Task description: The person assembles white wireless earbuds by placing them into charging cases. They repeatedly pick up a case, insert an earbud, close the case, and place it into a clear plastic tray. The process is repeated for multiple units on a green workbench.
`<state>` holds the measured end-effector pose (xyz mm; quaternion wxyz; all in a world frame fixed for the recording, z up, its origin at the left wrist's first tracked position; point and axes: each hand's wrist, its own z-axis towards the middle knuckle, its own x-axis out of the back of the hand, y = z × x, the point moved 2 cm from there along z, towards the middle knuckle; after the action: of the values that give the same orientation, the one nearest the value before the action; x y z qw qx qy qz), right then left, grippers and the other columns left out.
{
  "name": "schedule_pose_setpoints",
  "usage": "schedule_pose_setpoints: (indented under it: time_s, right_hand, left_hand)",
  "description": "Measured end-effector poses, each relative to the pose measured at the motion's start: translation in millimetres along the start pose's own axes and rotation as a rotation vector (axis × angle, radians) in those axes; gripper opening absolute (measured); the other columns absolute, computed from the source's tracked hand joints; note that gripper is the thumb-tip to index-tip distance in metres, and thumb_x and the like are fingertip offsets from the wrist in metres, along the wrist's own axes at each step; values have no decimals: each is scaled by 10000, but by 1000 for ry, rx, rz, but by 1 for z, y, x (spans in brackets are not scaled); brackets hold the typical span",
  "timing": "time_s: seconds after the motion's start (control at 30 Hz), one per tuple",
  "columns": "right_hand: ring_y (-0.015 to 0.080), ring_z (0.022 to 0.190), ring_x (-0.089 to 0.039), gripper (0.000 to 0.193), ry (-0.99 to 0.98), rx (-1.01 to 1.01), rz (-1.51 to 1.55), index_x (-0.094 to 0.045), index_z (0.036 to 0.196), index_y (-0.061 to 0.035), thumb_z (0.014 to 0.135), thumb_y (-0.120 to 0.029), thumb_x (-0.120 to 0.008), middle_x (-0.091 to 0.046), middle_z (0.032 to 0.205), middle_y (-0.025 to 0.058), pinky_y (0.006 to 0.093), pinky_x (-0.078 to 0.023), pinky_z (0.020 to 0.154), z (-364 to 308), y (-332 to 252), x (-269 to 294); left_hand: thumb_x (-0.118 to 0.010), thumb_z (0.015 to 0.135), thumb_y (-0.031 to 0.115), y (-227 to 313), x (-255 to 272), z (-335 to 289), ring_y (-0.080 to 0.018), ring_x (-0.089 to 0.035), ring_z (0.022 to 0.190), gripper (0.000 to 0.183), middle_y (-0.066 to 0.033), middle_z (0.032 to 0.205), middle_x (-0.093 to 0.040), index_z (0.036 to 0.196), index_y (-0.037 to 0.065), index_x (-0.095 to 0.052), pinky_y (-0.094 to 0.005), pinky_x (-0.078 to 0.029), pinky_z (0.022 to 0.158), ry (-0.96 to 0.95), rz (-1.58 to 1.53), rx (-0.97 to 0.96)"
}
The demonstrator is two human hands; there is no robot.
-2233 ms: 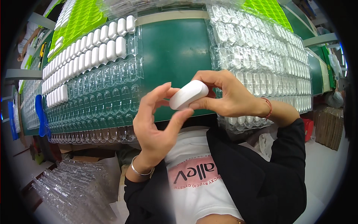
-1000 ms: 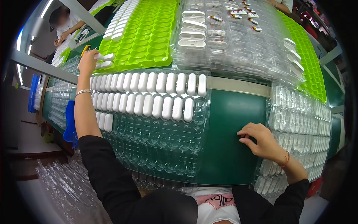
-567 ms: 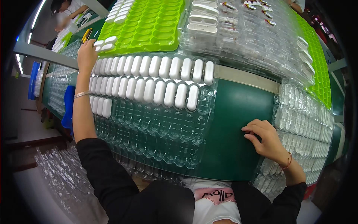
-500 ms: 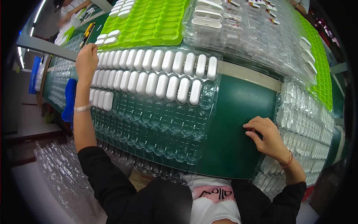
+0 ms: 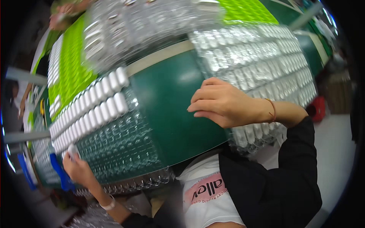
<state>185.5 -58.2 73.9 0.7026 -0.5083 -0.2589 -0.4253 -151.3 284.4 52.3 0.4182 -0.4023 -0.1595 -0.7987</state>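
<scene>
At the left end of a clear plastic tray (image 5: pixel 125 146), my left hand (image 5: pixel 80 171) grips a white oblong case (image 5: pixel 73 150) between thumb and fingers. Two rows of similar white rounded cases (image 5: pixel 102 113) fill the tray's far side. Its nearer hollows stand bare, and the hand partly hides the third row. My right hand (image 5: pixel 225 103) hovers over the green tabletop (image 5: pixel 175 114), between that tray and a pile of clear trays (image 5: pixel 262 57). Its fingers are bent together against the thumb, and nothing shows in them.
Bright green trays (image 5: pixel 70 64), one bearing white pieces, lie at the far left. Beside them is a stack of clear trays (image 5: pixel 121 34) with small parts. A blue object (image 5: pixel 59 171) sits by the left edge, a red one (image 5: pixel 316 109) at far right. Another person's hands (image 5: pixel 62 17) show top left.
The view has swung to the right. My left hand has come nearer along the tray's left end and now shows a white case. My right hand's fingers have closed up near the clear trays.
</scene>
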Motion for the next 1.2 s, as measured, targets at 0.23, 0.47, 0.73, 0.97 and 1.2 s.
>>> schedule_pose_setpoints:
  time_s: [0.23,0.47,0.73,0.97,1.2]
  right_hand:
    - [114,733,-606,121,372,-442,-24,-707,1004,-15,906,-65,-658,-703,876,65,273,-490,661,-80,69,66]
    - [301,729,-665,242,354,-1047,-693,-704,884,-45,860,-283,-664,-690,791,130,395,-514,691,-200,133,170]
    - [328,769,-656,215,213,-907,-633,-672,812,-12,795,-226,-683,-680,842,177,413,-509,703,-232,147,160]
    - [131,850,-681,170,428,-749,267,-654,986,-15,934,-177,-664,-689,896,63,252,-546,675,-126,67,108]
    - [101,768,-660,193,136,-578,857,-693,1043,28,909,-110,-684,-712,897,71,228,-542,700,-39,11,19]
  left_hand:
    - [-668,834,-67,199,107,-79,-216,-618,910,305,-151,1051,-648,1130,-89,-600,-328,-502,821,-177,-1064,141]
    - [-662,856,-54,282,105,-108,-180,-623,1002,384,-161,1103,-652,1224,-63,-550,-307,-522,882,-920,-1869,590]
    - [-659,925,97,288,70,-104,-225,-627,1071,375,-180,1166,-645,1242,-63,-539,-364,-492,950,-943,-1988,547]
    - [-638,958,163,293,62,-105,-182,-624,1031,402,-187,1196,-634,1289,-26,-509,-335,-492,914,-949,-2152,609]
    - [-612,963,111,281,65,-109,-225,-616,1118,412,-210,1204,-621,1307,-67,-471,-359,-504,958,-885,-2150,732]
